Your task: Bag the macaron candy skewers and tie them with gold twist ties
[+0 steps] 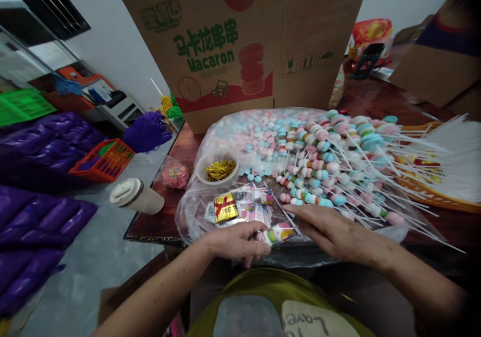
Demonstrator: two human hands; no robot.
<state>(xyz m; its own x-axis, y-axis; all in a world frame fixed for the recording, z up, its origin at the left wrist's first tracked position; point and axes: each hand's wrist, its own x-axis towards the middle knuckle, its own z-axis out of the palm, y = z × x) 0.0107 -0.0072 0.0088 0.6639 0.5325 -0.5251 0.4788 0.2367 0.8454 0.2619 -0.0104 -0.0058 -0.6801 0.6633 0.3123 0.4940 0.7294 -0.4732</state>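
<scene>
My left hand is closed on a candy skewer at the table's front edge, its pastel pieces showing through a printed clear wrapper. My right hand lies just to the right, fingers stretched out and together; its thumb is hidden. A thin white stick runs beside its fingertips. Beyond it is a large pile of candy skewers in pink, blue and white, their sticks pointing right. Printed wrappers and a gold twist-tie packet lie ahead of my left hand.
A bowl holds gold twist ties. Loose candies lie on a clear plastic bag behind. A large carton stands at the back, a lidded cup at the left edge. An orange basket with white sticks sits right.
</scene>
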